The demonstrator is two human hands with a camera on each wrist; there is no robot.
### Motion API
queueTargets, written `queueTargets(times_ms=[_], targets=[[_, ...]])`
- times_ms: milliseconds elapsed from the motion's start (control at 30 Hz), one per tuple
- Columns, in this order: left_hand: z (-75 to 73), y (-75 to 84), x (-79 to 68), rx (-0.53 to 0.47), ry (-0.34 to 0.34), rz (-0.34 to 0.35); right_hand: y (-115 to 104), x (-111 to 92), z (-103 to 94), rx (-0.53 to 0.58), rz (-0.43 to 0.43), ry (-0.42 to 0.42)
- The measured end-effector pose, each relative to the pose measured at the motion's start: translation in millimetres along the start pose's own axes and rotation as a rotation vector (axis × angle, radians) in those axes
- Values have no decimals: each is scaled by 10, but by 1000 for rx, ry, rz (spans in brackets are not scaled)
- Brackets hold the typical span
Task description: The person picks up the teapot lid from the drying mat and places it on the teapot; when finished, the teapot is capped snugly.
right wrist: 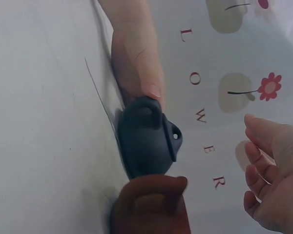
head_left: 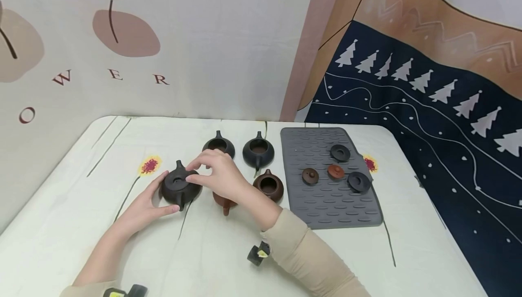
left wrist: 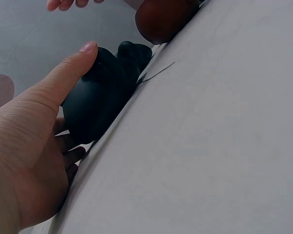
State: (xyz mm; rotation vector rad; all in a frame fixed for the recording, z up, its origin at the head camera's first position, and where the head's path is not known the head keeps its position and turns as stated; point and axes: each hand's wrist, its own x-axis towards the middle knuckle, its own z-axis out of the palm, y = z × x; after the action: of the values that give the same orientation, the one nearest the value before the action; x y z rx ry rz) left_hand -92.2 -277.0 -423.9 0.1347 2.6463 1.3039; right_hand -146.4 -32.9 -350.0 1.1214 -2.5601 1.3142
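Observation:
A black teapot (head_left: 181, 195) stands on the table with its flat black lid (head_left: 177, 181) seated on top. My left hand (head_left: 140, 211) grips it from the left, thumb by the handle and fingers round the far side. Over the teapot's right side in the head view is my right hand (head_left: 220, 174). The right wrist view shows that hand (right wrist: 278, 170) apart from the lid, its fingers loosely bent and holding nothing. Beneath it a reddish-brown teapot (head_left: 224, 203) is partly hidden.
Two lidless black teapots (head_left: 258, 157) stand farther back, one partly behind my right hand. A lidless dark brown teapot (head_left: 278, 191) sits by my right forearm. On the right, a grey mat (head_left: 299, 152) holds two black lids (head_left: 340, 153), a brown lid (head_left: 310, 176) and a reddish lid (head_left: 335, 171).

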Motion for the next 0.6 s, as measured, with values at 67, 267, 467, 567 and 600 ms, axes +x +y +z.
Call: queueTargets(times_ms=[67, 267, 467, 567, 600], targets=[[2, -4, 5, -3, 1, 0, -2, -46, -59, 19, -13, 11], [7, -11, -5, -20, 11, 14, -22, -198, -238, 87, -63, 65], [7, -13, -5, -20, 17, 25, -26, -379, -438, 137, -47, 104], [4, -17, -5, -14, 18, 27, 5, -461, -528, 115, -43, 123], [2, -17, -6, -12, 18, 25, 18, -485, -555, 111, -45, 128]])
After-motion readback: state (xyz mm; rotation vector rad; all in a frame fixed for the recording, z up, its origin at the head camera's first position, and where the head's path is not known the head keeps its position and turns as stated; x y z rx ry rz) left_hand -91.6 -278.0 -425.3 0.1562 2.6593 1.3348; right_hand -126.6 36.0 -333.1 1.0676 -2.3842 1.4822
